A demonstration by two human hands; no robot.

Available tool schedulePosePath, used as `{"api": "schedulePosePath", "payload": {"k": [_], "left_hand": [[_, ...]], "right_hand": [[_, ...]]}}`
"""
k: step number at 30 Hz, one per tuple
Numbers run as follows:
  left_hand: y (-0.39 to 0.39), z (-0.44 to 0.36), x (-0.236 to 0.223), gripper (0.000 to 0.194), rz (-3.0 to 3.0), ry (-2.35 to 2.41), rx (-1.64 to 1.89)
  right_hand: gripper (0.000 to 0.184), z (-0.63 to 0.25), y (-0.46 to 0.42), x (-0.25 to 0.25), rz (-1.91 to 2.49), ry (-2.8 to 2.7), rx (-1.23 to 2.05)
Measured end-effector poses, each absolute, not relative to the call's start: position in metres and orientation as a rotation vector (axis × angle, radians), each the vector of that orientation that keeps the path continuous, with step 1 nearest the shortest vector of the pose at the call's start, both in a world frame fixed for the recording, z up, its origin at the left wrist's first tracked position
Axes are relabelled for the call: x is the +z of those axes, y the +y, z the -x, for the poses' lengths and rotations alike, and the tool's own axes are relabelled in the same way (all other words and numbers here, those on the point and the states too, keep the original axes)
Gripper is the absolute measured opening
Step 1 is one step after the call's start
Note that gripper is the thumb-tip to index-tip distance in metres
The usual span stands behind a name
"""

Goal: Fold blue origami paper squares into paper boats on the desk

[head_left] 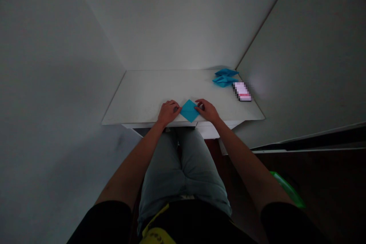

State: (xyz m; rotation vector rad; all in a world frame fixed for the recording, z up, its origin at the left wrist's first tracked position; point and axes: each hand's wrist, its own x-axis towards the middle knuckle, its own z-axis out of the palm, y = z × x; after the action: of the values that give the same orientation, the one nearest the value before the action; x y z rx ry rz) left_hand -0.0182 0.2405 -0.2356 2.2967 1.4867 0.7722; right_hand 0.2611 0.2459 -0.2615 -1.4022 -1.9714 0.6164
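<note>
A small blue sheet of origami paper [189, 111] lies near the front edge of the white table, turned so that it looks like a diamond. A faint crease line runs across it. At its left corner is my left hand [168, 112], fingers curled and thumb against the paper. My right hand [208, 110] pinches the right corner between thumb and fingers. Farther back on the right sit two folded blue paper shapes [225, 77] with pointed ends, side by side.
A phone [242, 91] with a lit, blurred screen lies at the right end of the white table [148, 91]. Walls stand behind the table and to both sides. A bright green object [288, 190] is on the dark floor at lower right.
</note>
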Motion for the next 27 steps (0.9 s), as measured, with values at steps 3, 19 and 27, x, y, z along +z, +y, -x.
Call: {"api": "schedulePosePath", "payload": {"k": [3,19,27], "left_hand": [[0.24,0.017,-0.235,0.014,-2.301,1.546,0.742],[0.206,0.021,-0.234,0.075,-2.623,1.199,0.371],[0.207,0.017,-0.227,0.036,-2.153,1.283,0.669]], "right_hand": [[0.031,-0.262,0.246,-0.261,1.344,-2.038,0.471],[0.088,-0.269,0.213,-0.256,1.131,-2.544,0.282],[0.04,-0.271,0.214,-0.252,1.092,-2.158,0.806]]}}
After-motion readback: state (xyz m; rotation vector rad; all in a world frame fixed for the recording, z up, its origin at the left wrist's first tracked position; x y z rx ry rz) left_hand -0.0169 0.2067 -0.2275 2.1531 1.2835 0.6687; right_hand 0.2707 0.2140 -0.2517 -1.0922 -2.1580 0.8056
